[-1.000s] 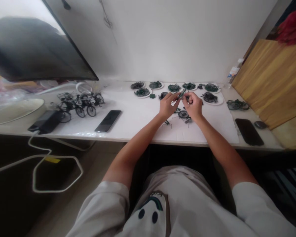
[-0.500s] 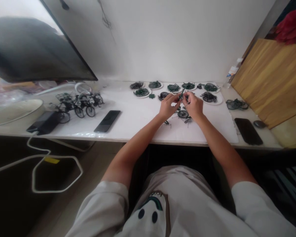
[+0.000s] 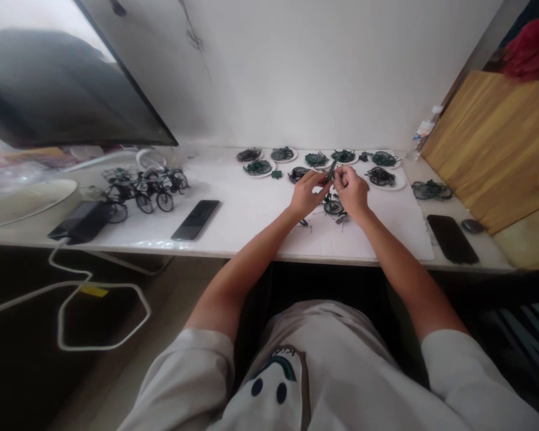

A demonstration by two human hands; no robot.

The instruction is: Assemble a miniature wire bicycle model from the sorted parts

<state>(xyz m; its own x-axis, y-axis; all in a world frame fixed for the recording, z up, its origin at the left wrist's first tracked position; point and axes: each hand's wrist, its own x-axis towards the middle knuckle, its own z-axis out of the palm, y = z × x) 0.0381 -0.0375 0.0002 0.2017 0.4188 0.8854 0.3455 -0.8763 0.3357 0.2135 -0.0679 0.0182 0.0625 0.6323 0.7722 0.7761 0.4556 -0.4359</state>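
Note:
Above the table, my left hand (image 3: 306, 193) is closed on a small dark green model bicycle part (image 3: 331, 171), which tilts up from its fingers. My right hand (image 3: 352, 190) pinches close against the same part; whether it grips that or a tinier piece is hidden by the fingers. Below the hands lie a small wheel (image 3: 333, 206) with green parts and some thin grey bits (image 3: 342, 220). Another little dark piece (image 3: 303, 222) rests beside my left wrist.
White plates with model bicycle parts (image 3: 259, 169) line the back. Assembled model bicycles (image 3: 146, 188) stand at left, near a phone (image 3: 196, 220) and a black box (image 3: 81, 222). At right are a second phone (image 3: 453, 238), a mouse (image 3: 472, 225) and a wooden board (image 3: 507, 143).
My right hand has shifted very slightly at the fingertips and turned a little beside the green part. My left hand stays nearly where it was.

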